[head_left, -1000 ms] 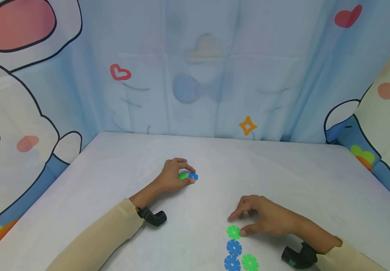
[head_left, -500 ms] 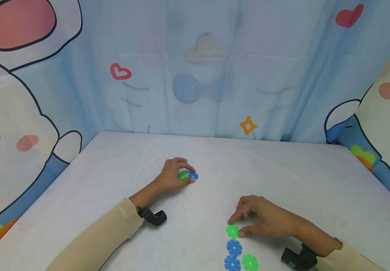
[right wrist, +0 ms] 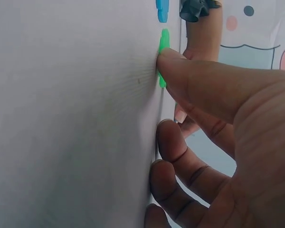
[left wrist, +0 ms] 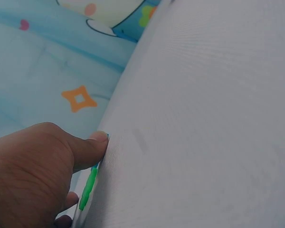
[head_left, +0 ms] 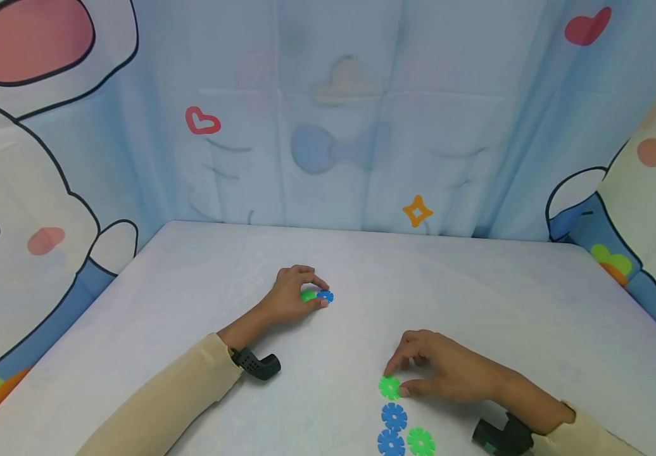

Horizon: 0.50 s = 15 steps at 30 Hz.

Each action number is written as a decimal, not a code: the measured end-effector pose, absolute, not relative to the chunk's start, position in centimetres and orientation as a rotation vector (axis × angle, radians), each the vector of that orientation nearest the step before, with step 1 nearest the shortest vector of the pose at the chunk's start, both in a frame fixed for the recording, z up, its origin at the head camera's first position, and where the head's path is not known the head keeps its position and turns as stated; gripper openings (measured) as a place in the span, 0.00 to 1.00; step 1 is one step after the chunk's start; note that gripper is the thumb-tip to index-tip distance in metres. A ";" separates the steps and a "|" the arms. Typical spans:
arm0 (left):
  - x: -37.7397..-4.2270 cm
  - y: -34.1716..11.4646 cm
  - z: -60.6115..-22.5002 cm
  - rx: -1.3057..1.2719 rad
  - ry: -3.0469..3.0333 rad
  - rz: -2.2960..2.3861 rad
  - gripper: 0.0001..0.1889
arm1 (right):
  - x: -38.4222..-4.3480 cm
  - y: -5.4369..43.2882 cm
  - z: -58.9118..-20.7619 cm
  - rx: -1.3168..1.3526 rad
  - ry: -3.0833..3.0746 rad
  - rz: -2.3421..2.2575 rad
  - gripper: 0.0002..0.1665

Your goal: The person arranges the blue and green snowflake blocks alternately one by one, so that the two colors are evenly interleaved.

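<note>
In the head view my left hand (head_left: 292,297) pinches a blue notched plastic disc (head_left: 325,296) by its edges between thumb and index finger. A green notched disc (head_left: 308,296) lies beside it under the curve of that hand; the left wrist view shows this green disc (left wrist: 88,188) edge-on behind the thumb. Nearer the front, my right hand (head_left: 447,366) holds another green notched disc (head_left: 389,387), index fingertip at its far edge and thumb at its right side. In the right wrist view the thumb covers part of that green disc (right wrist: 164,38), with the other fingers loosely bent.
Just in front of the right hand's disc lie two blue notched discs (head_left: 394,417) in a column, with a green one (head_left: 421,441) to their right. The white table (head_left: 191,266) ends at a blue cartoon-print curtain (head_left: 334,190).
My right index finger has come down onto the green disc's far edge. That disc has slid slightly left and away from the blue column. My left hand stays still.
</note>
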<state>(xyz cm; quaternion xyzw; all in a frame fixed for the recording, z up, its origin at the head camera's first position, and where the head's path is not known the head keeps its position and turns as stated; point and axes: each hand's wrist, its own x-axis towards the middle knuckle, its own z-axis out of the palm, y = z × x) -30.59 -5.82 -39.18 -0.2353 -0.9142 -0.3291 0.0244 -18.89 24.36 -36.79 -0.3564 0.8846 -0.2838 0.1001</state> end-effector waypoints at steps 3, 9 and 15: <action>-30.6 -5.8 -39.2 -0.722 -2.832 -1.017 0.13 | -18.8 24.3 -36.7 -1.025 2.629 -0.827 0.13; -30.6 -5.8 -39.2 -0.729 -2.830 -1.016 0.13 | -18.6 24.0 -36.5 -0.932 2.645 -0.781 0.16; -30.7 -5.9 -39.3 -0.735 -2.824 -1.011 0.13 | -18.4 23.7 -36.6 -0.966 2.656 -0.788 0.17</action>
